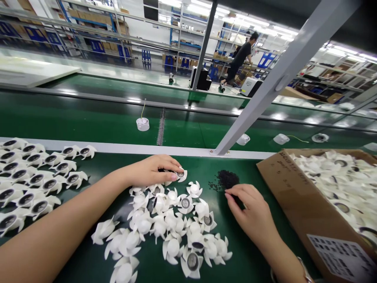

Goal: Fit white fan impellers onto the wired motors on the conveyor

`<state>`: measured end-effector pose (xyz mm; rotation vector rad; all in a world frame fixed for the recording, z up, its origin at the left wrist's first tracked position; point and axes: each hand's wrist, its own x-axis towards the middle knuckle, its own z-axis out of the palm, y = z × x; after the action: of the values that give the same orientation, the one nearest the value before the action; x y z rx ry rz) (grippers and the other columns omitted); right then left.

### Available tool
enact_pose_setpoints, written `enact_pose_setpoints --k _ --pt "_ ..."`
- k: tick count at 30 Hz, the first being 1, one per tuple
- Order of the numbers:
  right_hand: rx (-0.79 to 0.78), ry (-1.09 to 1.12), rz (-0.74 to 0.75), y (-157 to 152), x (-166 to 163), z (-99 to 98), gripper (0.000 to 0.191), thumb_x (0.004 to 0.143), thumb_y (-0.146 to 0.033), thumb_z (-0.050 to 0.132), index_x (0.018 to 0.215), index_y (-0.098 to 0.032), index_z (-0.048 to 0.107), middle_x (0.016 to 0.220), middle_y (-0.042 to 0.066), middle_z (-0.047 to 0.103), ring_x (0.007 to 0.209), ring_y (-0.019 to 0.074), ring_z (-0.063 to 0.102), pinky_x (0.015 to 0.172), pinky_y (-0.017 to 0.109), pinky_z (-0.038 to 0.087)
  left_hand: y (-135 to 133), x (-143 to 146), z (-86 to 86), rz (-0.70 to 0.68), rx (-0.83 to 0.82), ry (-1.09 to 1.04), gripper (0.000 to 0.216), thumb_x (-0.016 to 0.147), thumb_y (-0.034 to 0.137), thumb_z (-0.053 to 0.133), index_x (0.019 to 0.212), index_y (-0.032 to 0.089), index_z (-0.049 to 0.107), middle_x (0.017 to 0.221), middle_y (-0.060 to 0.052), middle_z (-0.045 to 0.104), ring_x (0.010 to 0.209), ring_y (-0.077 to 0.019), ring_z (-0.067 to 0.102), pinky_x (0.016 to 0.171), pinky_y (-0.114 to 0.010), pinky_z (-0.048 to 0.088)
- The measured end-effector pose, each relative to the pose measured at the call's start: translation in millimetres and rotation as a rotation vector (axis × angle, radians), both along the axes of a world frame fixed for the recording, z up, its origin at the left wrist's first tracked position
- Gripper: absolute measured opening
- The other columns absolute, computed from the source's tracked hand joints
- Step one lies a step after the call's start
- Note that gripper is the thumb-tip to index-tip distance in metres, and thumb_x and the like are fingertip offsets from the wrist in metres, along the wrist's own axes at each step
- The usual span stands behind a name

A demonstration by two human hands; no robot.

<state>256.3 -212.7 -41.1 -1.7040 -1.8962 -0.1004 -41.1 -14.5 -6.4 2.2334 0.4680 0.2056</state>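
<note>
My left hand (156,171) is closed on a small white fan blade wheel (183,175), held between thumb and fingers above a loose heap of similar white fan wheels (171,224). Some in the heap show a dark round hub, others their domed side. At the edge of a pile of tiny black parts (228,179), my right hand (250,204) has its thumb and forefinger pinched together. Whatever is between those fingertips is too small to make out. To the left, rows of fan wheels (38,179) lie hub side up on the green surface.
A cardboard box (297,208) full of white fan wheels stands at the right. Behind a grey rail, white round housings (143,124), some with wires, sit on a green conveyor belt (188,131). A slanted grey post (265,90) rises ahead. Further back, a person (242,55) leans over equipment.
</note>
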Motion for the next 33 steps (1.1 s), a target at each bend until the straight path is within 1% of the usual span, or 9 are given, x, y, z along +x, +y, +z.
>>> enact_pose_setpoints --k 3,9,13,15,17,21,24,27,33 --pt "-0.097 0.000 0.065 -5.8 -5.8 1.6 0.009 0.095 -0.020 0.058 0.094 -0.021 0.067 0.092 0.004 0.065 0.088 0.0203 0.058 0.076 0.035 0.044 0.3 -0.1 -0.6 0.003 -0.007 -0.029 0.040 0.095 0.051 0.054 0.126 0.030 0.068 0.136 -0.006 0.061 0.123 -0.0229 0.058 0.105 -0.031 0.045" --pt "-0.085 -0.278 0.130 -4.3 -16.6 11.6 0.018 0.098 -0.014 0.051 0.089 -0.017 0.066 0.084 0.005 0.062 0.082 0.0208 0.054 0.072 0.036 0.035 -0.2 1.6 -1.6 0.050 -0.004 -0.109 0.033 0.095 0.044 0.057 0.118 0.026 0.073 0.124 -0.006 0.069 0.118 -0.0203 0.062 0.104 -0.030 0.047" --pt "-0.134 -0.432 0.158 7.9 -17.1 19.0 0.023 0.094 -0.009 0.048 0.076 -0.016 0.061 0.075 0.005 0.057 0.075 0.0211 0.051 0.067 0.036 0.031 2.2 3.2 -9.1 0.191 0.001 -0.209 0.027 0.091 0.042 0.063 0.103 0.024 0.078 0.109 -0.005 0.075 0.109 -0.0199 0.067 0.098 -0.029 0.051" --pt "-0.222 -0.348 0.192 19.7 -16.2 23.7 0.019 0.091 -0.009 0.050 0.076 -0.017 0.058 0.075 0.003 0.056 0.075 0.0202 0.050 0.067 0.035 0.032 4.4 2.8 -14.1 0.288 -0.011 -0.224 0.025 0.086 0.042 0.068 0.100 0.024 0.079 0.107 -0.004 0.075 0.104 -0.0196 0.069 0.095 -0.028 0.053" --pt "-0.320 -0.177 0.221 36.5 -18.5 31.1 0.016 0.089 -0.010 0.051 0.076 -0.019 0.055 0.076 0.002 0.056 0.073 0.0180 0.051 0.067 0.032 0.035 6.1 1.6 -17.9 0.337 -0.028 -0.220 0.027 0.083 0.043 0.071 0.100 0.024 0.079 0.107 -0.004 0.075 0.101 -0.0195 0.069 0.093 -0.028 0.054" --pt "-0.373 0.100 0.253 80.2 -40.7 48.3 0.012 0.087 -0.012 0.049 0.078 -0.021 0.052 0.077 0.000 0.055 0.071 0.0154 0.050 0.064 0.028 0.038 6.4 -0.7 -19.4 0.320 0.007 -0.206 0.036 0.079 0.045 0.073 0.107 0.023 0.077 0.112 -0.005 0.074 0.106 -0.0215 0.068 0.097 -0.031 0.053" --pt "-0.379 0.141 0.332 113.7 -65.2 52.1 0.011 0.086 -0.012 0.049 0.080 -0.021 0.053 0.075 -0.001 0.056 0.069 0.0149 0.050 0.062 0.027 0.038 5.7 -1.3 -18.1 0.349 0.030 -0.179 0.045 0.077 0.045 0.074 0.116 0.023 0.073 0.118 -0.005 0.073 0.111 -0.0234 0.067 0.101 -0.033 0.050" --pt "-0.401 0.144 0.404 138.2 -83.2 46.1 0.011 0.088 -0.015 0.048 0.080 -0.020 0.053 0.074 -0.002 0.056 0.066 0.0143 0.050 0.060 0.026 0.038 5.9 -0.7 -17.3 0.330 0.027 -0.181 0.042 0.080 0.040 0.071 0.119 0.023 0.071 0.118 -0.004 0.073 0.109 -0.0229 0.067 0.099 -0.033 0.050" --pt "-0.370 0.075 0.406 150.4 -92.6 31.4 0.011 0.087 -0.013 0.050 0.078 -0.021 0.050 0.076 0.000 0.055 0.069 0.0161 0.051 0.063 0.027 0.038 8.1 1.2 -17.6 0.306 -0.021 -0.224 0.041 0.079 0.029 0.069 0.119 0.022 0.070 0.115 -0.003 0.073 0.110 -0.0211 0.066 0.097 -0.029 0.049"
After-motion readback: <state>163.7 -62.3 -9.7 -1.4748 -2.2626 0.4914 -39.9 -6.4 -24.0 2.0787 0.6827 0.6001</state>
